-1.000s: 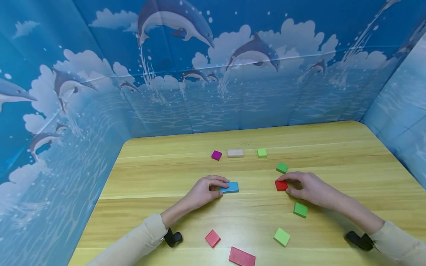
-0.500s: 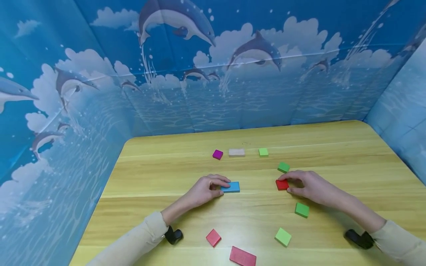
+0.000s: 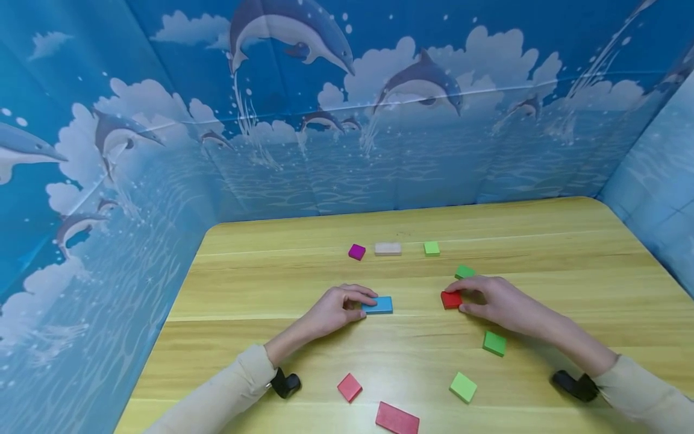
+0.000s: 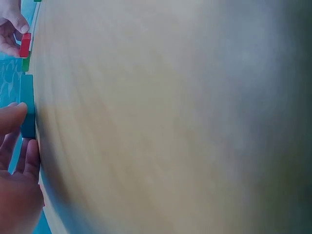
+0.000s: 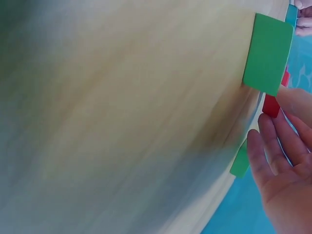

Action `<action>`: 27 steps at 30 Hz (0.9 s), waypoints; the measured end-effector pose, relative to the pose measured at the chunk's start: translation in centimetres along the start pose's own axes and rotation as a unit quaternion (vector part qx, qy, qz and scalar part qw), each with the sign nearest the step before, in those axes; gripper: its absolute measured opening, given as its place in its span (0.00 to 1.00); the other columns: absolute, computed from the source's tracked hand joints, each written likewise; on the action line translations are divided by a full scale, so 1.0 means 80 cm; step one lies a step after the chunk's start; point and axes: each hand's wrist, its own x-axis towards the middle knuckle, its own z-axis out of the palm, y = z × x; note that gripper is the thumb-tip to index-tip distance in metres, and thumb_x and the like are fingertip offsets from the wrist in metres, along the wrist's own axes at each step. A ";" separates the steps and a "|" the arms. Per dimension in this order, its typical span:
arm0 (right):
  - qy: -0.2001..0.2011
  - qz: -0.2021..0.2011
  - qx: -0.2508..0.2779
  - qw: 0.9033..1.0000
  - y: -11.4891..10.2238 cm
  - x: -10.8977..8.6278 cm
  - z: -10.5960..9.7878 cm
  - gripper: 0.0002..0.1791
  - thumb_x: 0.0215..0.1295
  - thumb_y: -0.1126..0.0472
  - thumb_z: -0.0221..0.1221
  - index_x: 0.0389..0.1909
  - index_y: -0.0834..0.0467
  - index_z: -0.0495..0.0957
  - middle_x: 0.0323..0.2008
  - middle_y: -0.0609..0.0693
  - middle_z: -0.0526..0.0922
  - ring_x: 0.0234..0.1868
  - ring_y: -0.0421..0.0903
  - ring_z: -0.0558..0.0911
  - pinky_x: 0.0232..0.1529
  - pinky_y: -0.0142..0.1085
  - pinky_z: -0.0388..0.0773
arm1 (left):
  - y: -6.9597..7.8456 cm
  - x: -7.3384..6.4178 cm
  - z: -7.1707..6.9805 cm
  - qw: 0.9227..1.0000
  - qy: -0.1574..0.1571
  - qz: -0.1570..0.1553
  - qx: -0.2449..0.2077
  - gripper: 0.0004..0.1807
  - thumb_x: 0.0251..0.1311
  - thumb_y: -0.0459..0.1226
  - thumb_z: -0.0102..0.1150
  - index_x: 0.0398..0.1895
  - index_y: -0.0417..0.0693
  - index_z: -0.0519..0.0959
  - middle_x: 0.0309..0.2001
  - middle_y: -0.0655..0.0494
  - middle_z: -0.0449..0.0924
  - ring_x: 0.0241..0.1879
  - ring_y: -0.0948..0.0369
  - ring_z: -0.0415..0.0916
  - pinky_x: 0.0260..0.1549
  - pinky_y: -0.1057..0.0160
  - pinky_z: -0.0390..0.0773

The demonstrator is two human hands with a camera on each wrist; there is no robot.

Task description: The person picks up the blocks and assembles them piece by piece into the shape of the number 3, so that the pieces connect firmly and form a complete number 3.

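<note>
Right hand (image 3: 496,298) pinches red block (image 3: 449,300), palm visible from wrist, not head.

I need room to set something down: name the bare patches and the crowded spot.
Bare: the middle, bordered by the blue block, red block and pink square; the left end of the table, beside the left grip; the far right corner, beyond the right grip. Crowded: around the right grip, the red block and a green block.
</note>
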 end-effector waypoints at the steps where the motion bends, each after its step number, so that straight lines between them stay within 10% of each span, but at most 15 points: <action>1: 0.000 -0.001 0.001 1.000 -0.001 0.001 0.000 0.21 0.63 0.62 0.65 0.57 0.47 0.79 0.49 0.41 0.80 0.43 0.43 0.76 0.42 0.40 0.75 | 0.000 0.000 0.000 1.000 0.000 0.000 0.000 0.15 0.62 0.29 0.64 0.50 0.50 0.86 0.55 0.68 0.79 0.38 0.64 0.72 0.32 0.68 0.72; 27: -0.028 -0.024 0.033 0.999 -0.040 0.034 0.010 0.21 0.62 0.59 0.67 0.57 0.48 0.80 0.51 0.42 0.81 0.47 0.42 0.79 0.47 0.42 0.78 | 0.004 0.000 0.000 1.000 0.002 -0.004 0.002 0.15 0.61 0.28 0.63 0.49 0.49 0.86 0.55 0.66 0.79 0.38 0.64 0.72 0.32 0.69 0.72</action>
